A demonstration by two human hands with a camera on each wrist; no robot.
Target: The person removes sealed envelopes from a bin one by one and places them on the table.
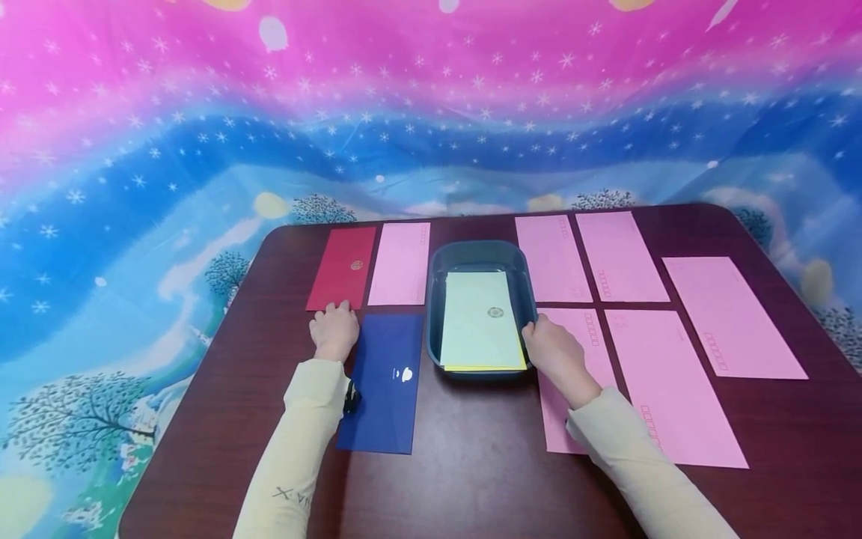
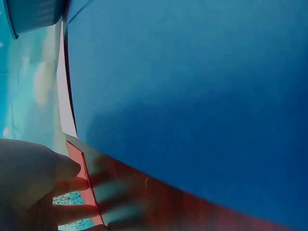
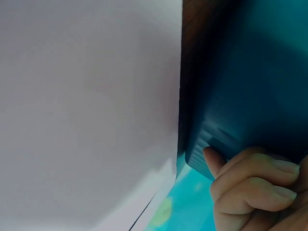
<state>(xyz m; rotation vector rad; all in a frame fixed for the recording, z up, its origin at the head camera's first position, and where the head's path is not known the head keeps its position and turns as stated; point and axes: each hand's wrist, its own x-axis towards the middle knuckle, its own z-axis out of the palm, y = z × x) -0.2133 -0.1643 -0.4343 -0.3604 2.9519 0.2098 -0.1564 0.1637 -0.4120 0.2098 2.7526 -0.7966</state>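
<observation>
My left hand (image 1: pixel 335 331) rests at the near edge of a red envelope (image 1: pixel 339 266), its fingertips touching the paper. Below that hand lies a blue envelope (image 1: pixel 382 374) with a small white print; it fills much of the left wrist view. In the middle stands a dark blue-green plastic bin (image 1: pixel 436 307) holding a pale green envelope (image 1: pixel 474 322), with a yellow edge (image 1: pixel 465 368) showing beneath. My right hand (image 1: pixel 555 350) grips the bin's right side near its front corner. In the right wrist view the right fingers (image 3: pixel 255 183) are curled against the bin's wall.
One pink envelope (image 1: pixel 402 263) lies left of the bin. Several more lie to its right, including a far one (image 1: pixel 622 257), a near one (image 1: pixel 676 382) and one at the far right (image 1: pixel 734 318). A patterned cloth (image 1: pixel 431 135) hangs behind the brown table (image 1: pixel 471 457).
</observation>
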